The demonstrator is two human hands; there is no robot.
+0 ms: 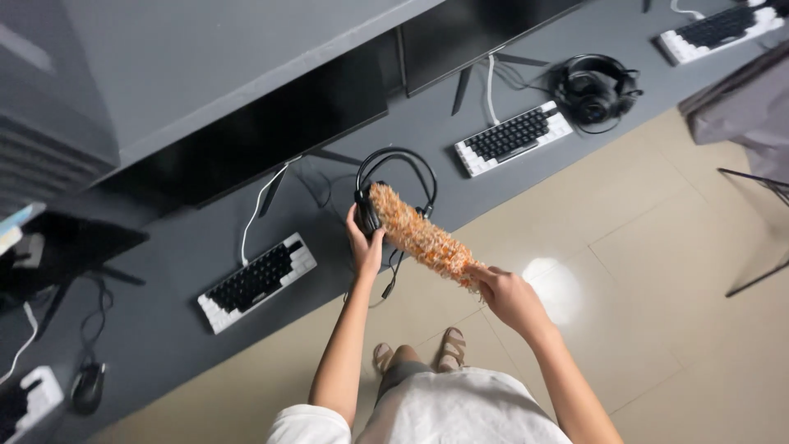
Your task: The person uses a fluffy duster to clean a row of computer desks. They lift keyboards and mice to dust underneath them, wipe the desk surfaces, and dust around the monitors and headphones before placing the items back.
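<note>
— What is running along the room here?

— A long dark grey desk (164,329) is stretching diagonally across the view, and black monitors (271,136) are standing along its far edge, against a grey wall (205,57).

— And on the near side of the desk?

— A beige tiled floor (657,271) is spreading out, and a bright patch of light (555,284) is glinting on it close to the desk's edge.

A: Soft, even overhead light is filling the frame; a bright glare spot is showing on the floor tiles (552,284).

B: Shadows are staying faint. Wide-angle distortion is bending the desk (164,337) edges, and the corners are blurring slightly. The monitor screens (271,140) are reading dark, without detail.
</note>
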